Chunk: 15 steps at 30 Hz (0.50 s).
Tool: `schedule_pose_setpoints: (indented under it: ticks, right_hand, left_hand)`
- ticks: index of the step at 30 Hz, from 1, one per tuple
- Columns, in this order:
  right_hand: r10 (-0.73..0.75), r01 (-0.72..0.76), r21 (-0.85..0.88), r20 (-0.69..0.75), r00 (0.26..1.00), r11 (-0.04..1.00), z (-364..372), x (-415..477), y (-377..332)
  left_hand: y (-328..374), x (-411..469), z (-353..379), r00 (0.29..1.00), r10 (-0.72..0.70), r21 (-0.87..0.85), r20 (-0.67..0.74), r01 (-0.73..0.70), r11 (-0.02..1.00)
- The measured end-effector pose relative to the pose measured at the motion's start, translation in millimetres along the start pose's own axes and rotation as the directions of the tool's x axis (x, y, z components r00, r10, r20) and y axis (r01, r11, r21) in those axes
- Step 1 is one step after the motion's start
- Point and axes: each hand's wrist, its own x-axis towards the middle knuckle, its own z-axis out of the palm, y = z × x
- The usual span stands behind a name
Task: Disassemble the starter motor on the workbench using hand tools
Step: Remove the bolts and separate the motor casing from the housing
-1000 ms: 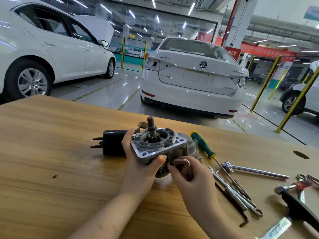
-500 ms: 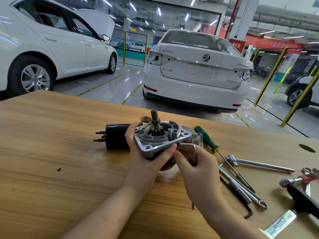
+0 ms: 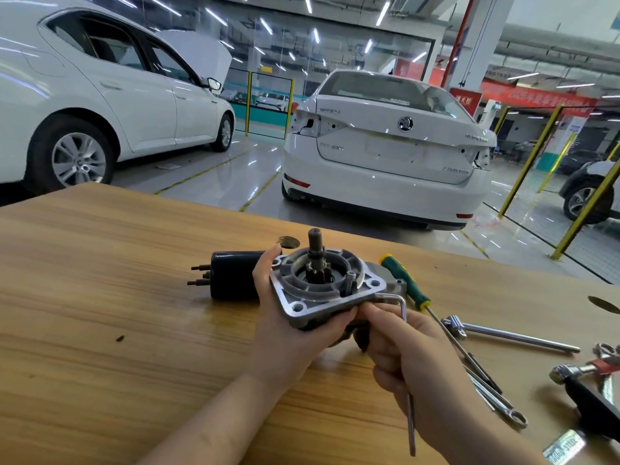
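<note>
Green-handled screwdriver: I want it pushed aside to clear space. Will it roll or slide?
Probably rolls: the screwdriver has a roundish handle and lies flat on the smooth workbench. Likely stiff, given its straight metal shaft. The wrenches beside its tip might stop it.

Counter (image 3: 100,297): tan woodgrain. Housing (image 3: 322,290): silver-grey. Solenoid (image 3: 231,280): black. Screwdriver (image 3: 404,283): green handle, yellow bands. Cars (image 3: 385,152): white.

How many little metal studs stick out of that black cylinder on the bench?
3, all at the left end of the black metal cylinder: upper stud, short middle stud, lower stud. Others may hide behind.
</note>
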Motion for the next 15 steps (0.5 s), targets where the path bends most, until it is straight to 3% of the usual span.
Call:
schedule_pose_setpoints:
  ticks: [2, 3, 5, 6, 8, 15]
  right_hand:
    - [0.027, -0.014, -0.235, 0.055, 0.998, 0.972, -8.2, 0.6, -13.9]
    - [0.0, 0.032, -0.421, 0.075, 0.997, 0.906, -12.6, -0.1, -23.3]
    - [-0.232, 0.245, -0.673, 0.111, 0.966, 0.698, -20.7, -3.3, -43.4]
    - [-0.365, 0.337, -0.697, 0.116, 0.924, 0.633, -21.9, -5.0, -52.3]
    - [-0.472, 0.426, -0.694, 0.139, 0.871, 0.581, -17.6, -7.9, -61.4]
    - [-0.471, 0.51, -0.741, 0.295, 0.831, 0.436, -10.0, 1.4, -45.0]
  left_hand:
    - [0.7, -0.6, 0.6, 1.0, 0.025, -0.005, 0.009, -0.025, 1.0]
    - [1.0, -0.8, 0.8, 0.999, 0.04, -0.008, 0.018, -0.04, 0.999]
    - [1.3, -0.9, 0.7, 0.997, 0.065, 0.001, 0.04, -0.065, 0.998]
    - [1.0, -0.7, 0.5, 0.996, 0.078, 0.013, 0.053, -0.078, 0.997]
    - [1.6, -0.3, 0.4, 0.995, 0.083, 0.025, 0.056, -0.084, 0.996]
    - [1.2, -1.3, 0.4, 0.997, 0.051, -0.01, 0.061, -0.051, 0.999]
